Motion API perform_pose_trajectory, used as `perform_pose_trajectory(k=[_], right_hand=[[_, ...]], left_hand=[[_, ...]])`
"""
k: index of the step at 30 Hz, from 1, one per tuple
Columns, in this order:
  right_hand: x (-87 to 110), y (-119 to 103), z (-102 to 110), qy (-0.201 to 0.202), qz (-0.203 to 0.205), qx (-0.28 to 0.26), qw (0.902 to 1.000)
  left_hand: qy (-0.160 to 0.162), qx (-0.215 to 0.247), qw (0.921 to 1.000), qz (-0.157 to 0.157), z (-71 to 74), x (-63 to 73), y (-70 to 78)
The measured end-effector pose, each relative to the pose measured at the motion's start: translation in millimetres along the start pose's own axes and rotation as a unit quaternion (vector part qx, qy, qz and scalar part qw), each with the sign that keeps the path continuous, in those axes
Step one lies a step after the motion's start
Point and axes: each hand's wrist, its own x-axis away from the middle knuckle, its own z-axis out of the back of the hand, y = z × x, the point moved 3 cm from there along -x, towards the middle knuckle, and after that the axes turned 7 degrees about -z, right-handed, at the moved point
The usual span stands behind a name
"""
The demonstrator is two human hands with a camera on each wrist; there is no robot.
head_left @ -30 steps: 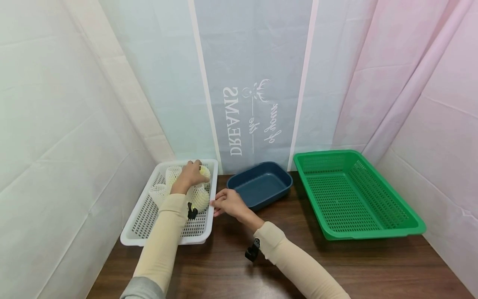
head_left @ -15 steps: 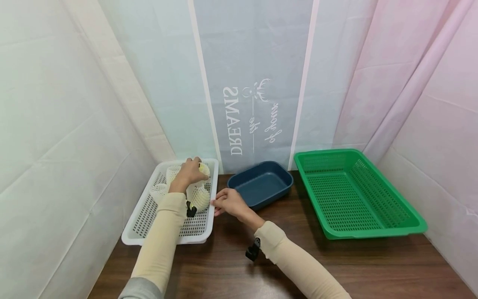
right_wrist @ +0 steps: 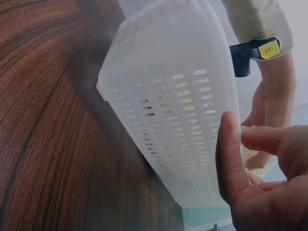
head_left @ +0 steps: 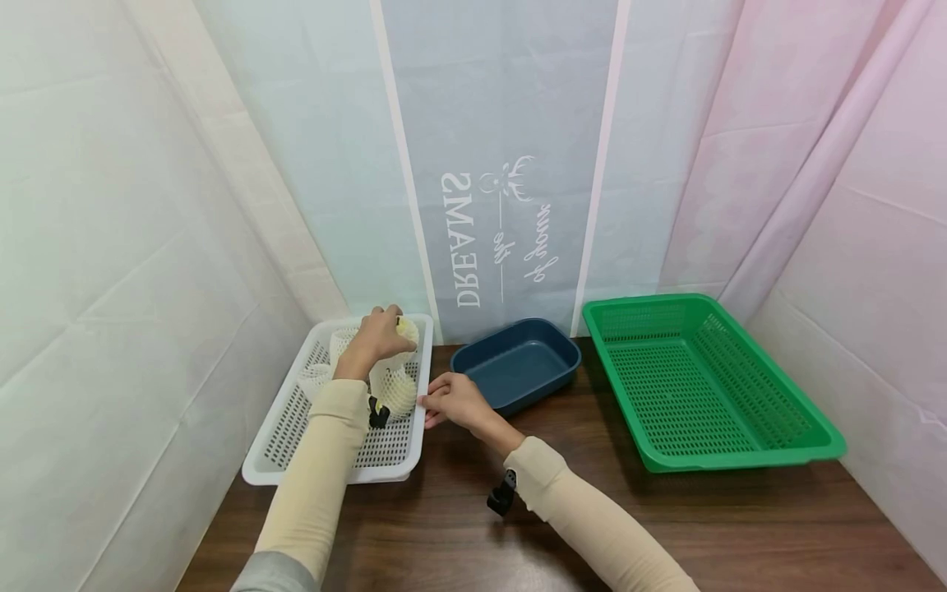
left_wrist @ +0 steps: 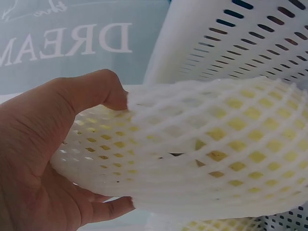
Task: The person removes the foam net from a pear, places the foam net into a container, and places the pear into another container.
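In the head view my left hand [head_left: 379, 335] is over the far end of a white basket [head_left: 379, 473], gripping a yellow fruit in a white foam net [left_wrist: 231, 144]. The left wrist view shows thumb and fingers around one end of the net; the fruit's kind cannot be made out. Another netted yellow fruit [head_left: 399, 393] and a pale foam net [head_left: 314, 380] lie in the basket, partly behind my arm. My right hand [head_left: 460, 401] pinches the basket's right rim; the right wrist view shows its fingers [right_wrist: 232, 154] against the outer wall.
A dark blue tub [head_left: 521, 366] stands just right of the basket. Farther right is a large green basket [head_left: 684, 395]. All stand on a brown wooden table [head_left: 459, 526], with cloth hangings [head_left: 503, 107] behind and at the sides.
My left hand has risen slightly, and the netted fruit in it has come up a little. The right hand stays on the basket's rim.
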Motion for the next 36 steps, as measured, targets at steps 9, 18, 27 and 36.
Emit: perform_pose_trajectory(k=[9, 18, 27, 36], right_hand=[[0.0, -1, 1, -0.003, -0.001, 0.006, 1.0], [-0.8, -1, 2, 0.003, -0.002, 0.017, 0.9998], [0.7, -6, 10, 0.019, 0.004, 0.029, 0.9994], [0.9, -16, 27, 0.027, 0.026, 0.02, 0.9991]], left_hand=[[0.013, -0.012, 0.9996, -0.021, 5.8, -2.3, 6.4], [0.014, -0.014, 0.9995, -0.024, 11.5, 0.0, 13.1], [0.013, -0.015, 0.999, -0.04, 16.6, 4.8, 21.8], [0.021, -0.017, 0.9979, -0.058, 21.7, 6.8, 30.3]])
